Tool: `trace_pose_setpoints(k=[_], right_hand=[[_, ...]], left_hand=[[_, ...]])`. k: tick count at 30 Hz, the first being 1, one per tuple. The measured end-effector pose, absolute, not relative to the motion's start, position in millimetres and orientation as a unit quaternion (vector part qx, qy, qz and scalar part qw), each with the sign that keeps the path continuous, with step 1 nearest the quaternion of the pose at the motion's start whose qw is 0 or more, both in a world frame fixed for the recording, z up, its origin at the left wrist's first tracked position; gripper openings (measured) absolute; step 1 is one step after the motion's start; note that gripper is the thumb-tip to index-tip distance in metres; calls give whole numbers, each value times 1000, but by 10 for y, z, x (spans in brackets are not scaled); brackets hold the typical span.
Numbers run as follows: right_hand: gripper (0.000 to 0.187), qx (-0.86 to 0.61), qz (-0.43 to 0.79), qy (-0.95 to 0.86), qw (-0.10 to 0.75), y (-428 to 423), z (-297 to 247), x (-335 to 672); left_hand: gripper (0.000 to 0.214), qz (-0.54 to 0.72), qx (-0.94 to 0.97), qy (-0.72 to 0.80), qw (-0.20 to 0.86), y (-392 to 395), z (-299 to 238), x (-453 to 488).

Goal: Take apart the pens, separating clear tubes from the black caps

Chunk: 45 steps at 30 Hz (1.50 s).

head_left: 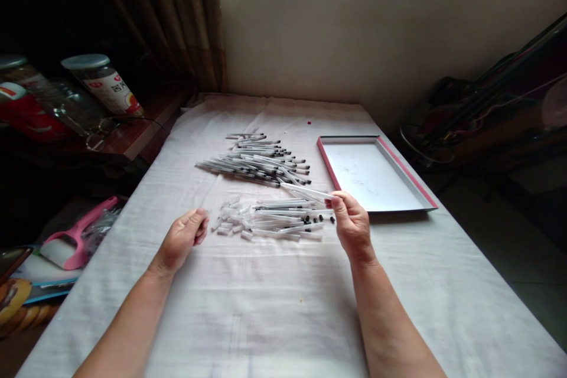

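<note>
My right hand (353, 227) pinches one end of a clear pen barrel (305, 190), which points left over the table. My left hand (181, 240) is closed, thumb against the fingers; whatever may be in it is too small or hidden to make out. Between the hands lie several clear pen caps (231, 218) in a loose heap. Beside them are clear pen barrels (283, 224) and a few small black plugs (320, 218). Behind these is a pile of pens (254, 159) with clear bodies and black ends, mostly pointing right.
A shallow box lid (326, 165) with pinkish-red sides stands at the right of the cloth-covered table (248, 307). On a wooden surface at left are jars (108, 85) and glasses (100, 133). A pink peeler (77, 236) lies lower left. A wall closes off the back.
</note>
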State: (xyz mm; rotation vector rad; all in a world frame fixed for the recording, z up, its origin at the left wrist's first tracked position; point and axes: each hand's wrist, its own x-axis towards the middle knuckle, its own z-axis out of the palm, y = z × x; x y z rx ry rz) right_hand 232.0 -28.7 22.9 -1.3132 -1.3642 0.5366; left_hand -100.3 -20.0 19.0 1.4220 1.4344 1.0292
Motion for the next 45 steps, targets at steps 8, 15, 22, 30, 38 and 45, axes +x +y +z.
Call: trace_pose_setpoints(k=[8,15,22,30,38,45], right_hand=[[16,-556,108,-710,418,-268,26,2194],[18,-544,56,-741,390,-258,-40,2198],[17,-544,44,-740,393,-263,-63,2182],[21,-547,38,-744,381,-263,-101,2112],[30,-529,56,-764,365,-235,-162,2074],[29,-497,78,-793,344,-256,-209,1934]], left_hand=[[31,322,771,549,26,-120,7,-846],[31,303,794,526,-1,-155,-83,-902],[30,285,798,531,-16,294,45,-899],[31,134,783,599,-104,960,126,-944],[18,93,802,578,-116,1062,157,-927],[23,176,808,545,-140,703,191,-889]])
